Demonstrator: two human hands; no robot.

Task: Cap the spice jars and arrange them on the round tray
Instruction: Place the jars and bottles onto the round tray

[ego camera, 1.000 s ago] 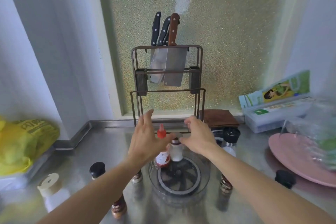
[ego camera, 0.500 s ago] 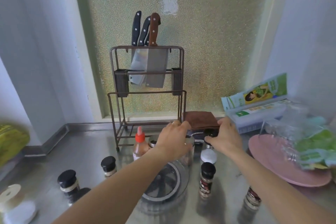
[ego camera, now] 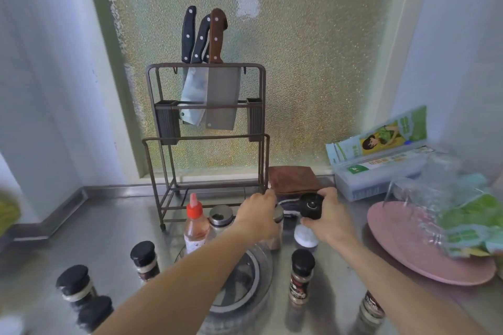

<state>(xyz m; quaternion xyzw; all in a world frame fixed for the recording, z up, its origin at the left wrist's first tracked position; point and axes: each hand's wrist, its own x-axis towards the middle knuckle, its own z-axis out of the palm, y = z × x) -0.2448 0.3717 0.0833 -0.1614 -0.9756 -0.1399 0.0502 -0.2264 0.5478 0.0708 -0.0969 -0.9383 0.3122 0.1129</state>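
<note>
At frame centre, the left hand [ego camera: 257, 216] gripped a silver-lidded jar [ego camera: 277, 228]; the right hand [ego camera: 328, 216] held a black cap [ego camera: 311, 205]. Jar labels were blurred and unreadable.

Black cap [ego camera: 311, 205] beside silver-lidded jar [ego camera: 276, 228] at round tray's [ego camera: 262, 279] rim.

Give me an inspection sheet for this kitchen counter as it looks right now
Surface: steel counter, reflective.
Job's things: round tray at centre; red-capped sauce bottle and silver-lidded jar at its far edge; black-capped spice jars stand on the counter around it.
Clutter: pink plate, plastic bags, brown cloth.
Hands: left hand grips a jar; right hand holds a black cap.
Cables: nothing seen.
Surroundings: knife rack with three knives, frosted window.
</note>
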